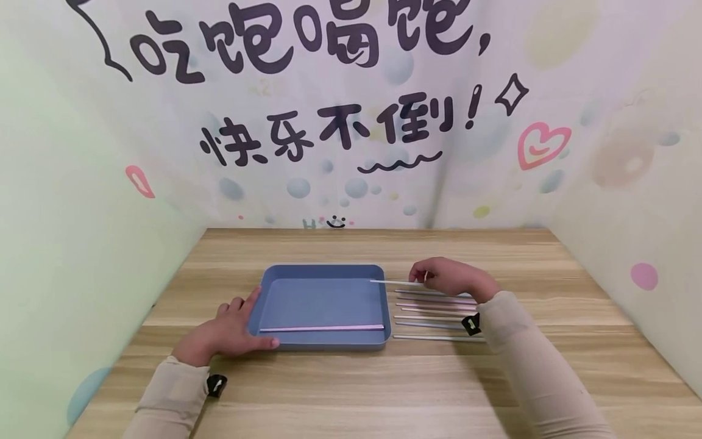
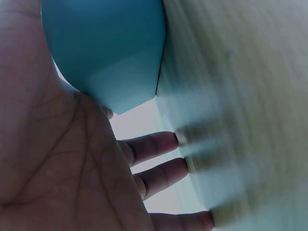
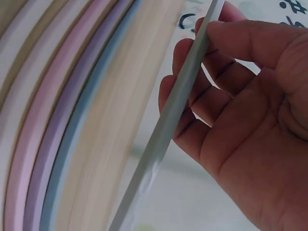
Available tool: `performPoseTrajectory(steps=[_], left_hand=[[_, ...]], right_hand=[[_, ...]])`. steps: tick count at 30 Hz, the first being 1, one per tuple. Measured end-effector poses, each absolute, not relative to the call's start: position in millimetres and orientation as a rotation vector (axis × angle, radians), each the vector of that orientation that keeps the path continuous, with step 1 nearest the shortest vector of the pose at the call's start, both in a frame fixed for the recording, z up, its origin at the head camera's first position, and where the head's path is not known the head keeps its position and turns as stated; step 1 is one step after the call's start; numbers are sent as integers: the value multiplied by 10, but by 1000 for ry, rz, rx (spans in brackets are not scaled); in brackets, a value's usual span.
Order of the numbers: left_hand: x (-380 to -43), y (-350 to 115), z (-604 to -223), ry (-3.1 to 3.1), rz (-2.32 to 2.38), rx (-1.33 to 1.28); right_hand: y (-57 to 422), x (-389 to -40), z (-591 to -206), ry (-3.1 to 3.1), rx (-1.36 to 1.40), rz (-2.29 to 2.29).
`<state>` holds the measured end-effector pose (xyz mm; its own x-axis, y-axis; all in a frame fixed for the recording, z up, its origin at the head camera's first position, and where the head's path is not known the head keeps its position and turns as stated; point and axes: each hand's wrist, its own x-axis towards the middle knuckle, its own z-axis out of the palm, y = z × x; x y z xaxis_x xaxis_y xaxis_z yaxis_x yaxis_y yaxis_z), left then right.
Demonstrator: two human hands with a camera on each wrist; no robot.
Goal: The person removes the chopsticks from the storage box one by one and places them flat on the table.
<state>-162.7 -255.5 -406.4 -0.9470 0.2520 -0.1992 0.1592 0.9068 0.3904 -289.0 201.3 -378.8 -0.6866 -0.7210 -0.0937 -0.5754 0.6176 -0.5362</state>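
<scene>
My right hand (image 1: 446,275) pinches a pale grey-green chopstick (image 3: 168,118) between thumb and fingers. In the head view its thin end overlaps the right rim of a blue tray (image 1: 323,305). Inside that tray, pink chopsticks (image 1: 323,328) lie lengthwise near the front wall. Spread at the tray's left side is my left hand (image 1: 230,329), thumb along the front left corner and index finger by the left wall. Its other fingers (image 2: 161,178) are straight and reach toward the tabletop in the left wrist view.
Several loose chopsticks (image 1: 428,317) in pink, purple, blue and pale colours lie side by side right of the tray, partly under my right forearm. A wood-grain table (image 1: 351,390) meets a printed back wall (image 1: 329,183) and side walls.
</scene>
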Motion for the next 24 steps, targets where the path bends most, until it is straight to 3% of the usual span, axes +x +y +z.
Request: performPoseTrajectory(steps=[13, 24], left_hand=[[-1642, -2567, -4084, 2826, 531, 297], [-1662, -2573, -4105, 2835, 502, 312]], right_hand=[[2408, -2997, -3932, 2570, -917, -674], [2463, -3087, -4085, 2541, -942, -681]])
